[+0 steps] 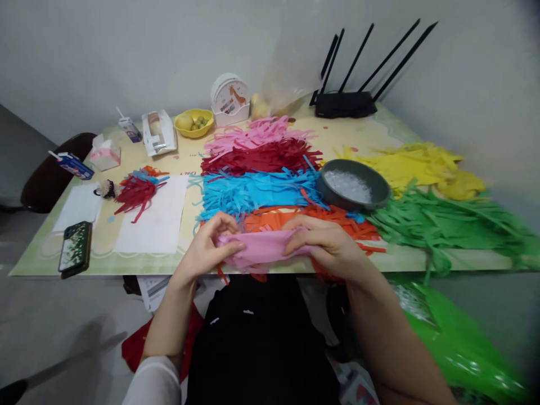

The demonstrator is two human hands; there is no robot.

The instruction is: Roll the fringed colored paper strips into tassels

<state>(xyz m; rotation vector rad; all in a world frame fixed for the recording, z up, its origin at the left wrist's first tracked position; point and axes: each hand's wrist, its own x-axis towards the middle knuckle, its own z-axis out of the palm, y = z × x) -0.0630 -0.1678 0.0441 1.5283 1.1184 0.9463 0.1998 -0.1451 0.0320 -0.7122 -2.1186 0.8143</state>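
Note:
Between my two hands a piece of pink tissue paper [264, 247] is stretched out just above the table's front edge. My left hand [213, 243] pinches its left end, thumb on top. Its right end is gripped by my right hand [323, 243], with the fingers closed over it. Orange fringed paper [274, 218] lies right behind and partly under the pink piece. Farther back are rows of blue fringed paper [270, 188], dark red fringed paper [257, 156] and pink fringed paper [257, 135]. A dark bowl [383, 188] holding clear, shiny pieces stands to the right.
Yellow paper [422, 163] and green paper [455, 219] spread over the right side. A black router [346, 105] stands behind. On the left lie a phone [75, 247], white sheets [147, 236] and a fringed tassel bundle [137, 191]. A yellow fruit bowl [196, 132] sits at the back.

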